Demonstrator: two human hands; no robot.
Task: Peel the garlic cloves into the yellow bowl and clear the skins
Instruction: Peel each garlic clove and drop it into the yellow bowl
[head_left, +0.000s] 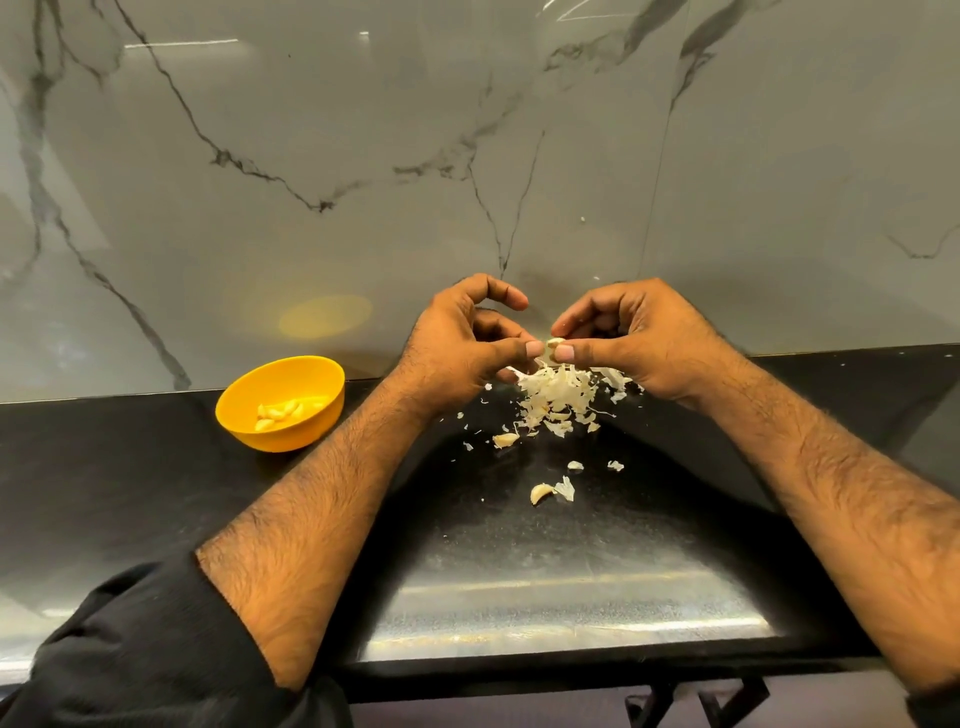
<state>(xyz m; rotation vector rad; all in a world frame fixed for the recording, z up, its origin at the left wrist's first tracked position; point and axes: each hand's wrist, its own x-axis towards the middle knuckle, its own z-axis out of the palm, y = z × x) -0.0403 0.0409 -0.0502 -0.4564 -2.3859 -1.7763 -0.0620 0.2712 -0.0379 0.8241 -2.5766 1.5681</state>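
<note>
A garlic clove (554, 343) is pinched between the fingertips of my left hand (462, 338) and my right hand (639, 338), held just above a heap of papery garlic skins (558, 397) on the black counter. The yellow bowl (234, 415) stands to the left of my hands and holds several peeled cloves (283, 409). Two unpeeled cloves lie loose on the counter: one (505, 440) at the heap's near left edge, another (541, 492) closer to me beside a scrap of skin.
The black counter (130, 493) runs left to right against a grey marble wall (363, 182). Small skin flakes (615, 465) are scattered around the heap. The counter's front edge (571, 670) is close to my body, with a dark frame below it.
</note>
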